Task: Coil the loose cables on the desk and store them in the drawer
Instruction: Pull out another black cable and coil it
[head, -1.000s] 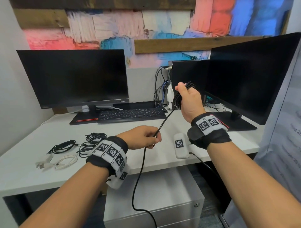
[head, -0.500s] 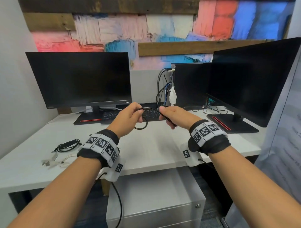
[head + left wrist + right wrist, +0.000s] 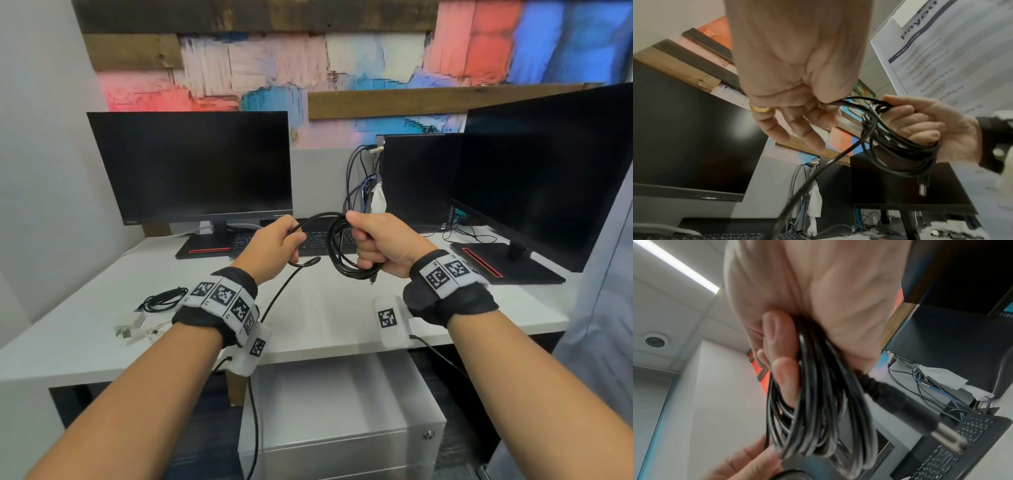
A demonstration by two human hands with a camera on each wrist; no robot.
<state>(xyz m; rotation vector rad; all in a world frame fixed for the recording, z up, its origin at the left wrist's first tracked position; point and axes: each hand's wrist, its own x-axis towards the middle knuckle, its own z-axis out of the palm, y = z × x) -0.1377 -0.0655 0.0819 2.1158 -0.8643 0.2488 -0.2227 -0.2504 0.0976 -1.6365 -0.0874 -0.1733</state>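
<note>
Head view: the right hand (image 3: 380,245) is clenched round a coil (image 3: 342,253) of black cable, held above the worktop (image 3: 325,308) in front of the keyboard (image 3: 318,240). The left hand (image 3: 274,245) pinches the free run of the same cable, which arcs across to the coil. From the left hand the tail (image 3: 255,411) drops past the worktop edge and hangs beside the drawer unit (image 3: 342,411), out of frame at the bottom. More loose cables (image 3: 161,301) lie at the worktop's left, uncoiled. The drawers appear closed.

Left wrist view: thumb and forefinger of the left hand (image 3: 797,97) grip the cable; the other fingers (image 3: 793,129) hang relaxed. The coil (image 3: 900,146) sits in the right fist (image 3: 931,126), and a plug (image 3: 922,186) dangles below it.

Right wrist view: blurred. Several turns of the coil (image 3: 818,402) pass between the fingers (image 3: 785,378) and palm of the right hand (image 3: 818,296). The plug (image 3: 920,415) juts out to the right.

Risks, as judged: the hanging tail could snag on the worktop edge or drawer unit and jerk turns out of the fist. The turns look uneven, so a slack grip may let them spring apart. The dangling plug could catch in a new loop. No tie is visible; the coil may unwind once stored.
</note>
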